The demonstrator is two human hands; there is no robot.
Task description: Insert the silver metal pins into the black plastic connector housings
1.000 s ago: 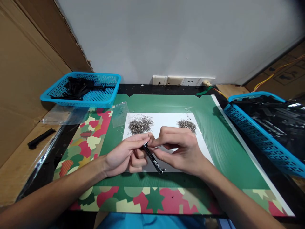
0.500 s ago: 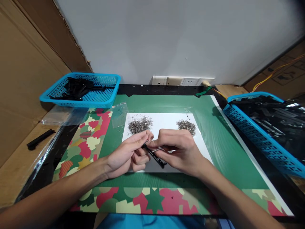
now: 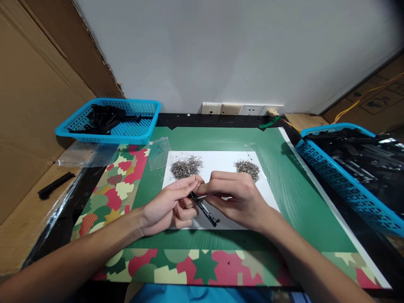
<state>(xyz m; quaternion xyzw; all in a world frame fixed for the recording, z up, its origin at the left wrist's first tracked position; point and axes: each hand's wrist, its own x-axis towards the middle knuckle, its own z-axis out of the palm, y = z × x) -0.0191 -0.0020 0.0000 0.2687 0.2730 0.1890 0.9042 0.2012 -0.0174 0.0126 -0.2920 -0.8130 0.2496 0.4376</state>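
Observation:
Over the white paper (image 3: 221,162), my left hand (image 3: 172,204) pinches the upper end of a narrow black plastic part (image 3: 206,212). The part slants down to the right, its lower end free. My right hand (image 3: 238,200) is closed at the same upper end, with a thin metal tool (image 3: 206,195), perhaps tweezers, between its fingers and pointing at the part. The fingertips of both hands meet there and hide the tool's tip. Behind my left hand lies a pile of small metal springs (image 3: 187,166); a second pile of small metal pieces (image 3: 248,169) lies behind my right hand.
A blue basket (image 3: 147,136) with black parts stands at the back left. On the right, another blue basket (image 3: 334,179) is filled with black parts. One black piece (image 3: 56,185) rests on cardboard at the left. Sockets (image 3: 232,109) line the wall behind the green mat (image 3: 303,202).
The black part has turned slightly in my left hand, so more of its channelled face shows. My right fingers have shifted a little with the metal tool. The view has tilted slightly.

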